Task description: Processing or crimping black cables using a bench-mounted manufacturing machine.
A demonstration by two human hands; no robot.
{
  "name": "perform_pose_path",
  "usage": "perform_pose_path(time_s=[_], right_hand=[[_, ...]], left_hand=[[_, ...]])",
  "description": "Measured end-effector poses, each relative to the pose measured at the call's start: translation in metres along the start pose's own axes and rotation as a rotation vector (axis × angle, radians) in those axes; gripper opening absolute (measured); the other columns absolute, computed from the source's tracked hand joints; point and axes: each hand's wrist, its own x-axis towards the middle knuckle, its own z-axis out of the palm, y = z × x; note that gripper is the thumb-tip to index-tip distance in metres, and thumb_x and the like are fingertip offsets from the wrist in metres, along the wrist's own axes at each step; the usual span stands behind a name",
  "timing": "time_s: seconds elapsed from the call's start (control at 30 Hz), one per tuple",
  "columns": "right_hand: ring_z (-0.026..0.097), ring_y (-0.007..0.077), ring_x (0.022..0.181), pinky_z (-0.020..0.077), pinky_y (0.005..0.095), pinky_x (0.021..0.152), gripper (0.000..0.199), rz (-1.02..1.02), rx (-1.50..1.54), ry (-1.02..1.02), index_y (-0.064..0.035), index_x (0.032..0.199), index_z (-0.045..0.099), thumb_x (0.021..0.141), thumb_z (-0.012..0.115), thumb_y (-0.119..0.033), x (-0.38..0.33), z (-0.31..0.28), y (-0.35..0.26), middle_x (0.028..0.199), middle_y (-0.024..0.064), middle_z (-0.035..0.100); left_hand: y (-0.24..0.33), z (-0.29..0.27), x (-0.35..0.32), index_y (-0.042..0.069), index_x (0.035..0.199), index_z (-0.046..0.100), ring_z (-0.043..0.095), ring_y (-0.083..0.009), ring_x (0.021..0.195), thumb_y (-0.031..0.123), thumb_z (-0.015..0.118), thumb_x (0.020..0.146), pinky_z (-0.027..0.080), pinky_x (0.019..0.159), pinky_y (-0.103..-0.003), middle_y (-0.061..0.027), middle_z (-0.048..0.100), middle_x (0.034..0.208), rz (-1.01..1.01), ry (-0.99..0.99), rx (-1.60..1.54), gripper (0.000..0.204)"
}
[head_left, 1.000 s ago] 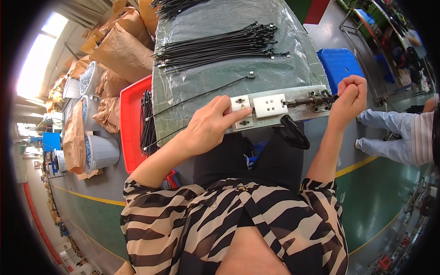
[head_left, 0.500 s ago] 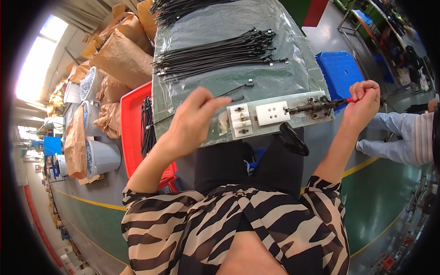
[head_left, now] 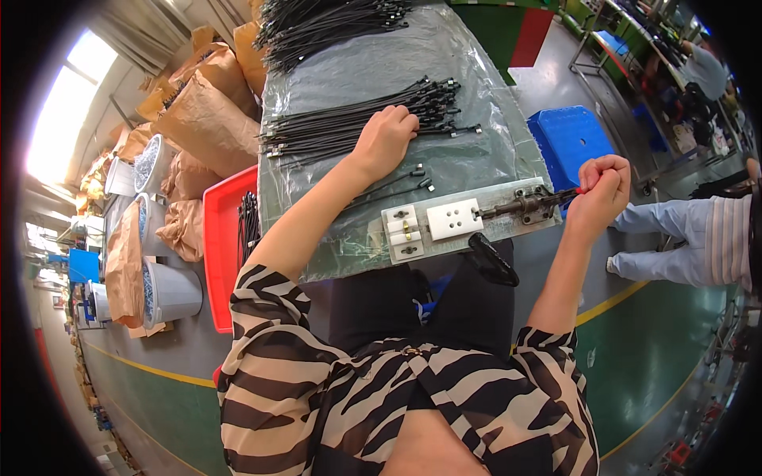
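Two hands work at a plastic-covered bench; the left hand lies knuckles-up with fingers curled onto a bundle of black cables, though whether it has pinched one strand cannot be told; the bundle's long axis runs left to right, rising slightly toward the right, with the small metal-tipped ends at both sides of the hand; a few loose cables lie just below that hand, pointing the same way, tips to the right; the right hand is closed round the red-tipped handle of a toggle clamp, which points along the jig board toward the left hand; on the board, left of the clamp, sit a white socket plate and smaller white blocks; left of the left forearm a red tray holds more black cables; farther left, white buckets hold small pale parts, among brown paper sacks; beyond the right hand stands a blue stool.
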Motion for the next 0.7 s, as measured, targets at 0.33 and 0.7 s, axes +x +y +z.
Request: perform_pose_path(time_s=[0.33,0.7], right_hand=[[0.033,0.0085,0.053,0.0249,0.0231,0.049,0.014,0.0,-0.017,-0.014,-0.0025,0.075,0.048,0.084,0.039,0.002,0.0,-0.016,0.003,0.058,0.0012,0.038],[0.034,0.0097,0.053,0.0271,0.0239,0.049,0.013,0.017,0.011,0.005,-0.0024,0.076,0.05,0.081,0.039,0.001,-0.017,-0.022,0.016,0.058,0.0015,0.039]], left_hand=[[0.076,-0.072,-0.031,0.007,0.11,0.065,0.053,-0.0296,0.073,-0.004,0.057,0.079,0.046,0.063,-0.038,-0.0118,0.048,0.08,0.081,-0.055,-0.041,0.034],[0.097,-0.086,-0.14,0.013,0.118,0.068,0.05,-0.0247,0.067,-0.011,0.056,0.074,0.045,0.061,-0.035,-0.0087,0.045,0.077,-0.036,-0.183,-0.169,0.051]])
